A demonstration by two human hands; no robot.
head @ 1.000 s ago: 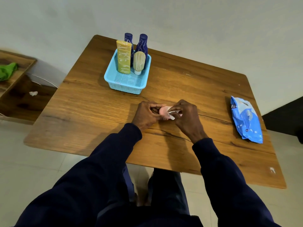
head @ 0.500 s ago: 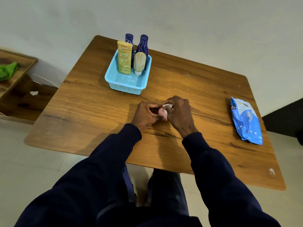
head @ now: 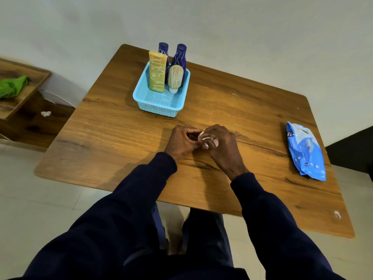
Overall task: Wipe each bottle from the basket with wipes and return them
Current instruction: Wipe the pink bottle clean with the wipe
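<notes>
Both hands meet low over the table (head: 121, 138), knuckles up. Left hand (head: 181, 143): fingers curled tight round a small pink bottle (head: 200, 134), only a sliver of it showing past the fingertips. Right hand (head: 221, 147): fingers bent and bunched, pinching a white wipe (head: 206, 137) against the bottle's end. The fingertips of both hands touch or nearly touch; most of the bottle is hidden, so I can't tell which way it points.

Straight beyond the fingers, well apart, is a blue basket (head: 159, 110). In it are a yellow tube (head: 157, 71) standing upright, a cream bottle (head: 175, 77) cap-down just right of it, and two dark blue bottles (head: 163, 51) (head: 180, 57) behind. The wipes pack (head: 305, 152) lies flat far right of the right hand's fingers, near the table edge.

Far left of the left hand's fingers, off the table, is a low wooden shelf (head: 24, 98) with a green cloth (head: 12, 86) on it and a white scrap (head: 45, 113) on a lower board.
</notes>
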